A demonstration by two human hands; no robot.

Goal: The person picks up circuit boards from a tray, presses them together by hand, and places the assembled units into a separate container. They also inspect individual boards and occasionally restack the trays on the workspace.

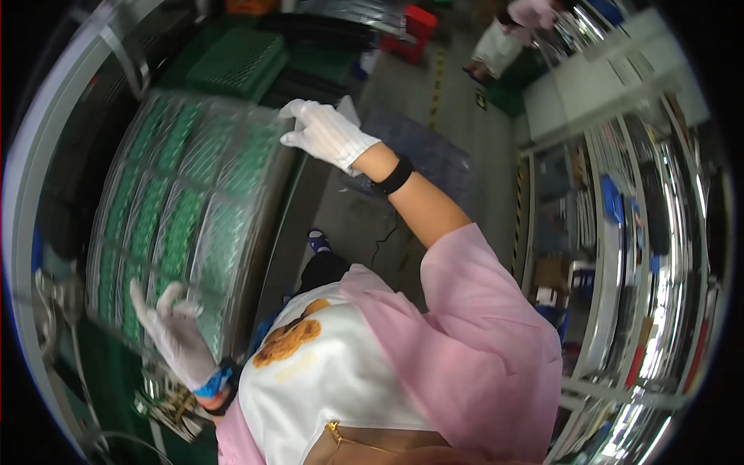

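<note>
Green circuit boards in a clear plastic tray (186, 209) sit between both gloved hands: left hand (177, 335) at the near edge, fingers splayed apart, barely touching; right hand (325, 133) curls over the far corner. I'd grip both ends evenly so it doesn't flex.

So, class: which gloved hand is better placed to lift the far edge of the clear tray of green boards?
Right. The right hand already rests on the tray far edge; the left hand is at the near edge.
</note>
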